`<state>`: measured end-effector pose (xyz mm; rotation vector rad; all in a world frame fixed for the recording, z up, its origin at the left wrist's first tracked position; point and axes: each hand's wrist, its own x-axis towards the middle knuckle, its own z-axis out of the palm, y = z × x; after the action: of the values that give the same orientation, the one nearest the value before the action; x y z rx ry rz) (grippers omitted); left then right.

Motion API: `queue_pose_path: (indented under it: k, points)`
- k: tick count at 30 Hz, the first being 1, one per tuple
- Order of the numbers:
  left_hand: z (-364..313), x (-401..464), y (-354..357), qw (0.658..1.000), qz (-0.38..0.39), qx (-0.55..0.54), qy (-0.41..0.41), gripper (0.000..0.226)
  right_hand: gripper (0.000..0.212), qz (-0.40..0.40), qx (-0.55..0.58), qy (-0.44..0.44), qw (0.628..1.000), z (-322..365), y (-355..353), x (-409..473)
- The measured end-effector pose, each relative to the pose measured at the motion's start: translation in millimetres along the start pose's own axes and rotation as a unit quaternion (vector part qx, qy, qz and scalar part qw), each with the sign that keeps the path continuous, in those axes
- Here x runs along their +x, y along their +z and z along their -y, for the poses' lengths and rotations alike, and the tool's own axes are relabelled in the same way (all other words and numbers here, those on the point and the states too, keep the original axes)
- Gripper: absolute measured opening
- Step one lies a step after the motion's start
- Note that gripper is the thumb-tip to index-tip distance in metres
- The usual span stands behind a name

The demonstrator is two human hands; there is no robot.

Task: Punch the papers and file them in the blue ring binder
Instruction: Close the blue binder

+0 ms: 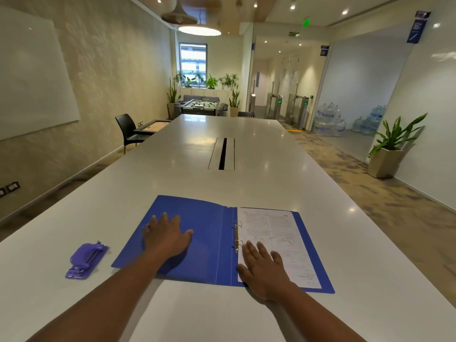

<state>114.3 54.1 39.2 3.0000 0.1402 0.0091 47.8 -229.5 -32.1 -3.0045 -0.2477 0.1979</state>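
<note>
Blue ring binder [197,233] open w/ papers [276,233] on rings — L hand [167,239], R hand [265,267] flat, gripping nothing.

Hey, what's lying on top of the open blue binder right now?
On the blue binder: printed papers on the rings, right hand flat on them, left hand flat on the inside cover. How many sheets are stacked cannot be seen.
</note>
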Motion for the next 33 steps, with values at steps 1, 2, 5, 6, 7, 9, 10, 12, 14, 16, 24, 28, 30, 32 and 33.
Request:
queue_pose_path:
  k: [1,2,5,6,7,9,10,12,14,16,24,28,30,32,33]
  points:
    - [8.2,1.4,-4.4,1.000,0.010,-0.001,-0.023,0.076,0.073,0.002,0.002,0.001,1.000,-1.1,2.1,-0.1]
    - [16.4,2.0,-8.2,0.999,0.020,-0.009,-0.045,0.075,0.074,0.000,0.002,0.001,1.000,-1.7,3.9,-0.2]
    - [36.0,2.2,-14.7,0.993,0.046,-0.038,-0.097,0.072,0.081,-0.011,0.003,0.002,1.000,-2.4,8.0,-0.8]
    - [40.6,2.0,-15.6,0.991,0.050,-0.048,-0.112,0.073,0.082,-0.014,0.001,0.003,1.000,-2.9,8.7,-0.9]
    - [44.5,1.9,-16.4,0.989,0.053,-0.061,-0.124,0.074,0.080,-0.015,-0.001,0.003,1.000,-3.4,9.3,-1.0]
    - [50.0,1.6,-20.5,0.985,0.055,-0.092,-0.138,0.078,0.076,-0.016,-0.003,0.006,1.000,-4.2,10.1,-1.1]
    - [51.4,1.8,-24.5,0.983,0.054,-0.103,-0.139,0.079,0.076,-0.016,-0.004,0.006,1.000,-4.3,10.1,-0.9]
    - [51.7,2.3,-37.0,0.985,0.042,-0.097,-0.135,0.075,0.077,-0.015,0.001,0.008,1.000,-3.9,9.4,-0.1]
    - [49.0,3.2,-55.0,0.989,0.023,-0.080,-0.125,0.062,0.079,-0.013,0.010,0.008,1.000,-4.0,7.3,1.1]
    - [45.3,5.4,-76.7,0.991,0.014,-0.084,-0.102,0.046,0.084,-0.014,0.015,0.005,1.000,-3.8,1.9,2.2]
    - [12.8,12.4,-141.0,0.986,-0.045,-0.160,-0.013,0.008,0.072,-0.036,0.026,-0.001,0.999,3.0,-16.0,3.1]
    - [-6.8,10.8,-155.9,0.959,-0.058,-0.274,0.050,0.033,0.082,-0.023,0.040,0.001,0.999,1.7,-14.9,0.1]
    - [-18.2,5.5,-163.1,0.928,-0.013,-0.362,0.094,0.038,0.083,-0.033,0.047,0.009,0.998,2.7,-15.1,-2.9]
    - [-32.4,-3.4,-168.0,0.895,0.028,-0.423,0.140,0.039,0.079,-0.063,0.073,0.018,0.995,4.8,-17.6,-6.8]
    - [-40.2,-8.1,-168.5,0.882,0.045,-0.441,0.159,0.044,0.075,-0.089,0.102,0.020,0.991,5.9,-21.0,-9.1]
